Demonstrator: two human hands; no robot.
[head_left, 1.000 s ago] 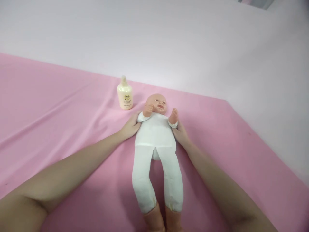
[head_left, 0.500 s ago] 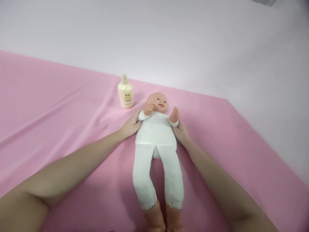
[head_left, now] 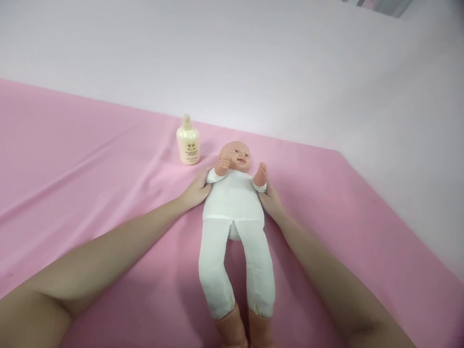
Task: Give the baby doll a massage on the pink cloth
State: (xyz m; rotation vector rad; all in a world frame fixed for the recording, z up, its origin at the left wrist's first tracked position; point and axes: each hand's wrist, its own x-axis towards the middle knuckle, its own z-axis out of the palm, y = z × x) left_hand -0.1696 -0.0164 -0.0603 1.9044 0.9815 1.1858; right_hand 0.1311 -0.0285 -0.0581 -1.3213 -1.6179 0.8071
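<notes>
A baby doll (head_left: 234,195) with a white cloth body lies on its back, its head away from me and its feet at the bottom edge. My left hand (head_left: 198,190) grips its side below the raised arm, thumb against the white body. On the opposite side my right hand (head_left: 271,199) holds the doll under its other arm. The fingers of both hands are largely hidden behind the doll. Beyond my left hand a cream-coloured pump bottle (head_left: 189,145) with a dark label print stands upright, apart from the doll.
Pink cloth (head_left: 145,275) covers the surface under the doll, with creases at the left. Its far edge and right corner meet a pale grey-white area (head_left: 253,63). A greyish object (head_left: 389,6) shows at the top right edge.
The view has shifted very slightly, so the scene sits a little lower and more of the greyish object shows at the top. Both hands keep their hold on the doll.
</notes>
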